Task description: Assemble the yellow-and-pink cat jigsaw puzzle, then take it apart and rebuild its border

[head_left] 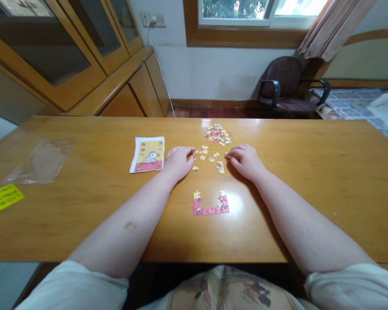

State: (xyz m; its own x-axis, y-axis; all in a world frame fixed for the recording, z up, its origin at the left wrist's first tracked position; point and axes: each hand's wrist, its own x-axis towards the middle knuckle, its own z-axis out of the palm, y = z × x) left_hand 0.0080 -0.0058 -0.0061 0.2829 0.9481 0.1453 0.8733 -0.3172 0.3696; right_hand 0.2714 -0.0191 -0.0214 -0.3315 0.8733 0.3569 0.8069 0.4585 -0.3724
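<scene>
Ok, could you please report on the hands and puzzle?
Left hand and right hand at loose pieces. U-shaped puzzle section joined, far side open. Picture sheet beside left hand.

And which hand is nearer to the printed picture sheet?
Left. The left hand is just beside the right edge of the picture sheet; the right hand is farther right, across the loose puzzle pieces.

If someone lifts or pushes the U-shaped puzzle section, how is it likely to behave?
The U-shaped puzzle section would probably bend or separate when lifted, because its narrow sides seem only interlocked. It looks thin, so likely light. Pushed, it may slide on the glossy tabletop.
</scene>
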